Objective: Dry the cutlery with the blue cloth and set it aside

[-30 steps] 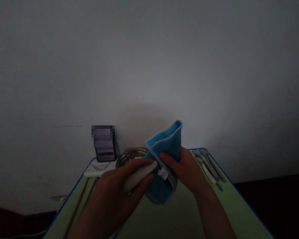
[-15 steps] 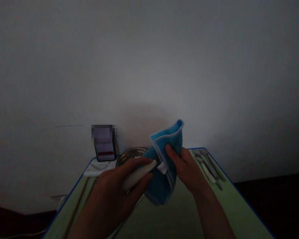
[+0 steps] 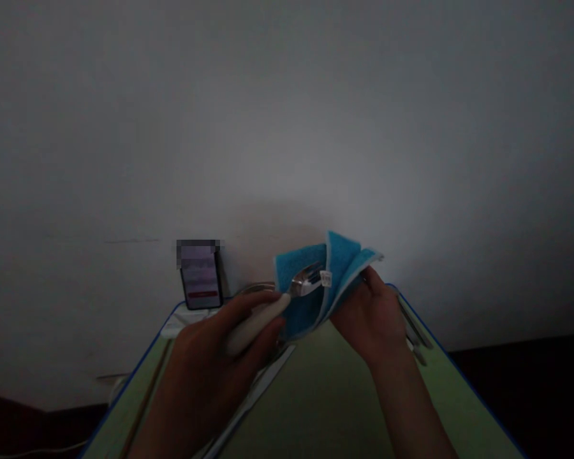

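My left hand [image 3: 210, 357] grips a fork [image 3: 256, 326] by its pale handle, and the metal tines point right. A blue cloth [image 3: 344, 252] with a light edge and a small white tag lies opened behind and around the fork head. My right hand [image 3: 370, 319] supports the cloth from the right, with its palm side showing and the fingers partly hidden behind the fabric. The fork head is in front of the cloth; I cannot tell whether they touch. Both are held above the table.
A phone [image 3: 203, 284] stands against the wall at the back left of the green table [image 3: 325, 395]. Behind my left hand a metal bowl [image 3: 259, 287] shows in part. A knife [image 3: 270, 375] lies below it, more cutlery [image 3: 415, 330] at right, and a thin brown stick [image 3: 146, 395] at left.
The cloth, folded over the fork head before, has opened and uncovered the tines. My right hand has turned palm up and shifted slightly right; my left hand has moved slightly left.
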{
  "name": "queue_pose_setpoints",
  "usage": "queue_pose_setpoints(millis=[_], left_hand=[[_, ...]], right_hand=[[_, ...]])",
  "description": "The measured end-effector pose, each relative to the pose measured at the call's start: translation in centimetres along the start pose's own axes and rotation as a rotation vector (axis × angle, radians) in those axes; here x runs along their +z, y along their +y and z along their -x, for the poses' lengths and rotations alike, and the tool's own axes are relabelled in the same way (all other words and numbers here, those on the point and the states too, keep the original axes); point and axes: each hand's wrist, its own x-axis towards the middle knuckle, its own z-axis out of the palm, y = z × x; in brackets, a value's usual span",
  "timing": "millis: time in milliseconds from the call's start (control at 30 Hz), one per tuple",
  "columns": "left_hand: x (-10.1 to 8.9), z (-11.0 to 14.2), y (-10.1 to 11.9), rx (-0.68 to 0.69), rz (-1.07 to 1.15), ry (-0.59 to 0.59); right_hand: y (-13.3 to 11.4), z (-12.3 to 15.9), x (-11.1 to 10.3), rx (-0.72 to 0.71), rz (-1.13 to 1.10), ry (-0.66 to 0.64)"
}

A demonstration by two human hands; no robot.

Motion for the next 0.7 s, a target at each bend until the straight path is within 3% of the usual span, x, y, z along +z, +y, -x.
queue_pose_setpoints(millis=[200, 367, 533, 700], left_hand=[[0.1, 0.1, 0.0, -0.042, 0.028, 0.047], [0.2, 0.0, 0.0, -0.095, 0.0, 0.045], [0.3, -0.2, 0.2, -0.114, 0.007, 0.022], [0.3, -0.2, 0.2, -0.096, 0.022, 0.013]], right_hand=[[0.9, -0.8, -0.3, 0.055, -0.063, 0.098], [1.0, -0.9, -0.2, 0.067, -0.12, 0.073], [1.0, -0.5, 0.4, 0.058, 0.037, -0.052], [1.6, -0.1, 0.5, 0.03, 0.105, -0.031]])
